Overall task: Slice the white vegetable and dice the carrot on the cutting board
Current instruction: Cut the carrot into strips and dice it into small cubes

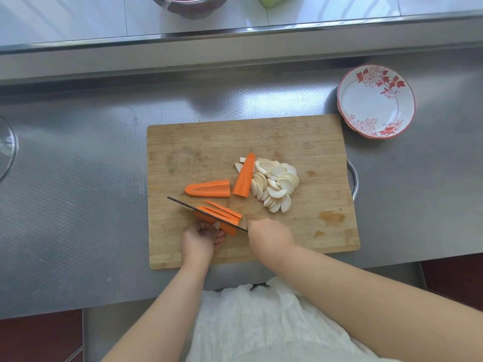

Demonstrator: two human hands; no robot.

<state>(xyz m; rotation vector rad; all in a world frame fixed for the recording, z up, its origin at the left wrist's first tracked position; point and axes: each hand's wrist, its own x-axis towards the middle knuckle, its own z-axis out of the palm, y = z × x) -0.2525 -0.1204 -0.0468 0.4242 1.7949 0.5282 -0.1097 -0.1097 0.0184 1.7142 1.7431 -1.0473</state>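
Carrot being cut lengthwise into strips on the bamboo cutting board [251, 142]

The left hand [201, 240] curled its fingers on the near end of a carrot piece [222, 218], whose long axis ran left to right just ahead of both hands; the right hand [269, 237] gripped the knife [206, 213], its thin dark blade laid along that axis with the tip pointing left. Two smooth orange tapered carrot halves [209, 189] lay further back, one touching the pile of pale crescent white slices [274, 182]. A red-flowered bowl [376, 100] sat on the dimpled steel worktop [78, 178]
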